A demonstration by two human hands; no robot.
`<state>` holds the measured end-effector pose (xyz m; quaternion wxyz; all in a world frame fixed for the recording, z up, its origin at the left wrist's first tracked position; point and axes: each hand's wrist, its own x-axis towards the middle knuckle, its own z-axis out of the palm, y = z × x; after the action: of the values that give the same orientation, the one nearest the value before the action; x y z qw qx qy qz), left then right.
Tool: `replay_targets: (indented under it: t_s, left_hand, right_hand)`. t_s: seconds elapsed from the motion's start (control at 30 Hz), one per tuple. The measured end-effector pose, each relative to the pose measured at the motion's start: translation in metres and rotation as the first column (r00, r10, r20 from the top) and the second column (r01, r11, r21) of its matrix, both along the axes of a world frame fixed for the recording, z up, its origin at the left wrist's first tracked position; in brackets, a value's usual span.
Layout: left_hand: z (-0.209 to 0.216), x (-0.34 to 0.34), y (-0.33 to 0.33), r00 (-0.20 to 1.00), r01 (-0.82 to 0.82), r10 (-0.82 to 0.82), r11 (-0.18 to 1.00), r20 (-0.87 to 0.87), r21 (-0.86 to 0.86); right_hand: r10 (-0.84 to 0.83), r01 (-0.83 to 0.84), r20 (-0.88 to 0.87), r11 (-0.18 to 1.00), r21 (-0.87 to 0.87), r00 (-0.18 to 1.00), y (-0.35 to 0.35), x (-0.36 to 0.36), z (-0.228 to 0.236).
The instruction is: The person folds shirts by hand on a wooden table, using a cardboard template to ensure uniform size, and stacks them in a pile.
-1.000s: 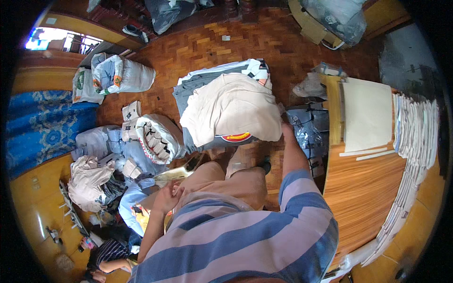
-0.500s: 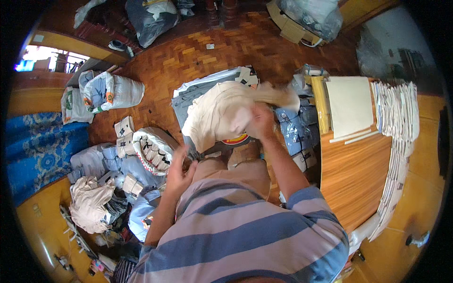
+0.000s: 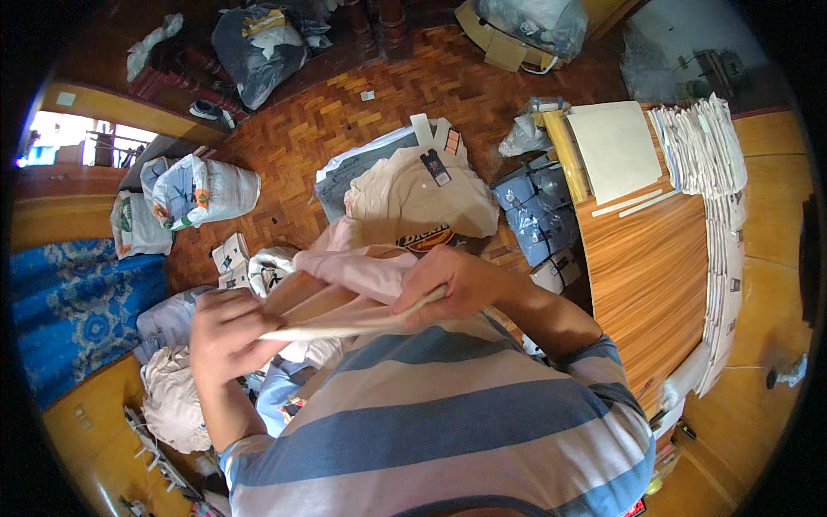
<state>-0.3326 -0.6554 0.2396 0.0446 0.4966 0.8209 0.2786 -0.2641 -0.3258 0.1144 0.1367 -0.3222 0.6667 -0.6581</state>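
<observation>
A pinkish-beige shirt (image 3: 362,271) is stretched in front of my body, its pale edge running between both hands. My left hand (image 3: 231,332) is closed around one end of that edge. At the other end, my right hand (image 3: 448,289) grips the fabric, fingers curled in. Just beyond, a beige shirt (image 3: 422,185) lies on a low stack of folded grey clothes (image 3: 340,172), with a dark hang tag (image 3: 436,167) on top. A red and yellow printed patch (image 3: 426,239) shows at its near side. Whether the held cloth joins this shirt I cannot tell.
Bagged blue clothes (image 3: 536,220) lie right of the stack, beside a wooden table (image 3: 646,293) with a long row of folded pale garments (image 3: 722,224). White sacks (image 3: 207,189) stand on the parquet at left. Loose beige clothing (image 3: 172,401) is heaped near my left elbow.
My left hand has risen from beside my lap and taken hold of the shirt. My right hand has drawn its fabric nearer my body. A hang tag now shows on the stack.
</observation>
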Motion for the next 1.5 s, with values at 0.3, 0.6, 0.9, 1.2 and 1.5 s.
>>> replay_targets:
  t_s: [0.3,0.6,0.9,1.2,1.5]
  left_hand:
    - [0.013,0.045,-0.11,0.912,-0.192,-0.043,0.836,0.409,0.515]
    - [0.11,-0.068,-0.166,0.176,-0.957,0.709,-0.038,-0.683,-0.287]
    - [-0.165,-0.072,-0.175,0.761,-0.572,0.604,0.451,-0.238,-0.685]
    - [0.056,-0.097,-0.084,0.498,-0.763,0.743,0.62,-0.446,0.181]
    - [0.069,-0.093,0.157,0.945,-0.112,0.184,0.959,-0.27,0.259]
  right_hand:
    - [0.15,-0.154,-0.133,0.988,-0.027,0.98,0.018,-0.005,0.073]
    - [0.386,0.956,-0.918,0.226,0.189,0.091,0.065,-0.213,0.214]
    - [-0.002,0.722,-0.722,0.022,0.691,0.691,0.114,-0.179,0.051]
    - [-0.424,0.943,-0.843,0.125,0.308,0.331,0.133,-0.003,0.153]
    - [-0.885,0.983,-0.46,0.144,-0.112,0.077,0.2,0.347,0.224]
